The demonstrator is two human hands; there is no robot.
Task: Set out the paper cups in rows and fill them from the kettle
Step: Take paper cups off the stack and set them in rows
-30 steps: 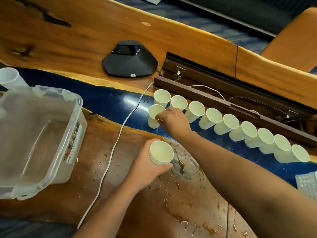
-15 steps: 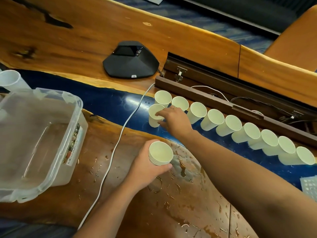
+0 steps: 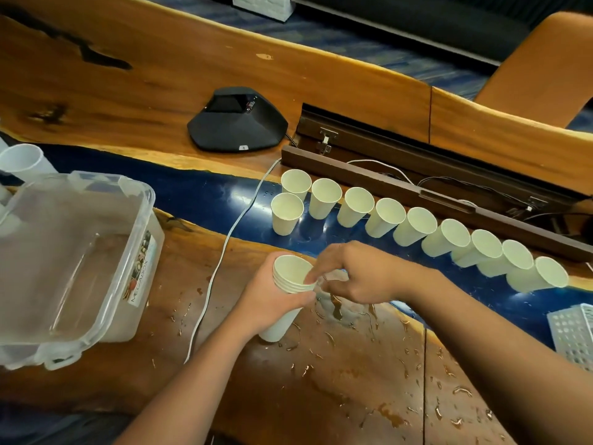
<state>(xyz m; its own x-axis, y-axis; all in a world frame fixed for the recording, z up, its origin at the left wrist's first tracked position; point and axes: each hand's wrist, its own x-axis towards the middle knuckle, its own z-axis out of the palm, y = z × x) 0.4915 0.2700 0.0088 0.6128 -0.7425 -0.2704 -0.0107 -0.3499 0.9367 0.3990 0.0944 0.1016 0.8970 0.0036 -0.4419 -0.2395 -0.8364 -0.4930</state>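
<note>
A back row of several white paper cups [image 3: 386, 217] stands on the blue strip of the table, running from the centre to the right. One more cup [image 3: 286, 213] stands alone in front of the row's left end. My left hand [image 3: 268, 300] grips a stack of nested cups [image 3: 290, 279] upright above the wet wood. My right hand [image 3: 354, 273] pinches the rim of the top cup of that stack, a fingertip inside it. No kettle is in view.
A clear plastic box [image 3: 69, 261] stands at the left, a translucent cup [image 3: 22, 160] behind it. A white cable [image 3: 224, 248] runs between box and cups. A black conference phone [image 3: 237, 122] and an open cable trough [image 3: 426, 175] lie behind the row. A white perforated basket [image 3: 574, 335] sits at the right edge. Water drops cover the near wood.
My right hand has let go of the lone front cup and come back to the stack, where it now pinches the top cup's rim. My left hand kept holding the stack.
</note>
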